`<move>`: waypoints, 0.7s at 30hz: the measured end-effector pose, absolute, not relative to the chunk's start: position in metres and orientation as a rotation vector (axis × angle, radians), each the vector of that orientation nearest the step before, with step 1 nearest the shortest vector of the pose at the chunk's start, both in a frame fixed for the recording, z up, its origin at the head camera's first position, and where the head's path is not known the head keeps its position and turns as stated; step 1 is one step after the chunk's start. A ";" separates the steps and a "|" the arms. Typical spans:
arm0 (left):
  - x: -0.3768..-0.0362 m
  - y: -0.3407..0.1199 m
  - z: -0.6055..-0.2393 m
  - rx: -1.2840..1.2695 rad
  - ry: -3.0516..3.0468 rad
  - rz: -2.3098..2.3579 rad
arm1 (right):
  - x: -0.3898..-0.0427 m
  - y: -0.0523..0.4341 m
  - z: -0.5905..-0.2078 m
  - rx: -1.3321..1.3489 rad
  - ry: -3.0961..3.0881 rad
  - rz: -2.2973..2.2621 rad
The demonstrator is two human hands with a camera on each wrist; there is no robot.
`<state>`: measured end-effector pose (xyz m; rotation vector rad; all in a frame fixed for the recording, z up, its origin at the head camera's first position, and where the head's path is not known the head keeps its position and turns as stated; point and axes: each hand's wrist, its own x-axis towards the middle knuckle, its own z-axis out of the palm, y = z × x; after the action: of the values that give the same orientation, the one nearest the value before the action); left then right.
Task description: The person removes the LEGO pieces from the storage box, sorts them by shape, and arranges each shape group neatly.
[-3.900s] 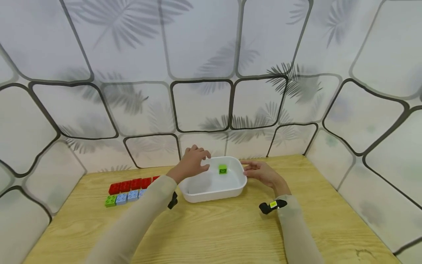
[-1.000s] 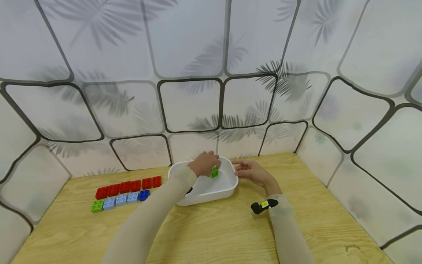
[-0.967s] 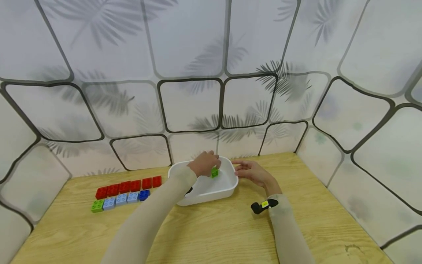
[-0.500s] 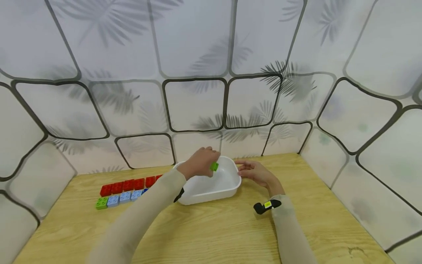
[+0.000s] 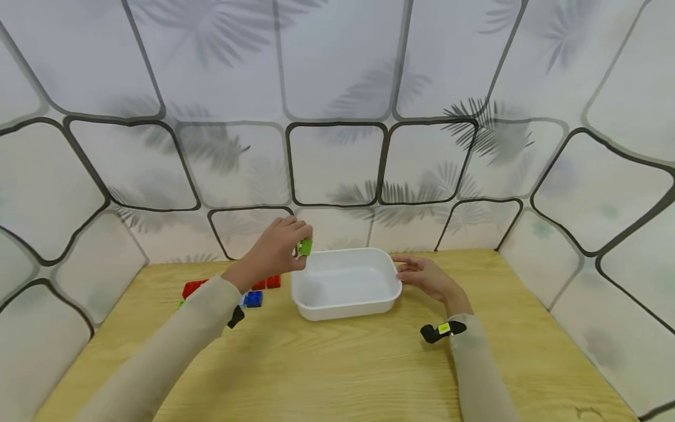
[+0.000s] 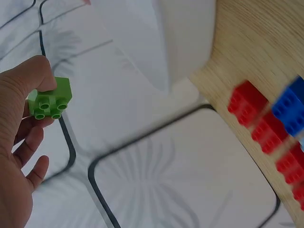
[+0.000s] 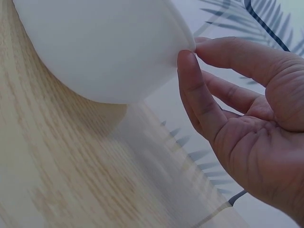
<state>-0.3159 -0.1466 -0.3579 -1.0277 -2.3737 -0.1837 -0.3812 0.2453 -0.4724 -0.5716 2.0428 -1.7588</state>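
A green toy building brick (image 5: 305, 247) is pinched between the thumb and fingers of my left hand (image 5: 276, 246), held up above the left rim of a white plastic tub (image 5: 343, 310). In the left wrist view, the brick's hollow underside with round tubes (image 6: 50, 107) faces the camera. My right hand (image 5: 429, 278) is at the tub's right end. The right wrist view has its thumb and fingertips meeting at the tub's rim (image 7: 187, 28). No brick shows inside the tub.
Left of the tub, a row of red bricks (image 5: 273, 281) stands behind a row with a blue brick (image 5: 254, 299). My left forearm hides much of both. A patterned cloth wall (image 5: 337, 164) rises behind the wooden table (image 5: 337, 363).
My left hand took hold of the green brick in the tub, lifted it out and moved left with it. My right hand stays at the tub's rim. The head view shifted slightly.
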 end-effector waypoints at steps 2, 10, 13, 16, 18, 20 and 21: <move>-0.311 -0.161 -0.355 -0.988 -2.404 -0.208 | -0.381 0.247 -0.474 -0.574 2.044 -1.759; -0.295 -0.203 -0.372 -0.920 -2.513 -0.220 | -0.382 0.249 -0.476 -0.566 2.023 -1.771; -0.291 -0.210 -0.386 -0.922 -2.569 -0.230 | -0.382 0.250 -0.476 -0.552 2.009 -1.774; -0.290 -0.214 -0.401 -0.910 -2.641 -0.221 | -0.383 0.250 -0.477 -0.551 2.003 -1.775; -0.291 -0.215 -0.409 -0.904 -2.682 -0.209 | -0.383 0.249 -0.476 -0.554 2.001 -1.775; -0.293 -0.215 -0.416 -0.906 -2.710 -0.195 | -0.383 0.248 -0.476 -0.562 1.999 -1.774; -0.293 -0.216 -0.419 -0.907 -2.721 -0.193 | -0.383 0.247 -0.476 -0.566 1.998 -1.774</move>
<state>-0.2934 -0.2158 -0.4186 -0.9073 -2.7208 -0.1932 -0.3831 0.2474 -0.4757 -0.5659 1.9979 -1.7739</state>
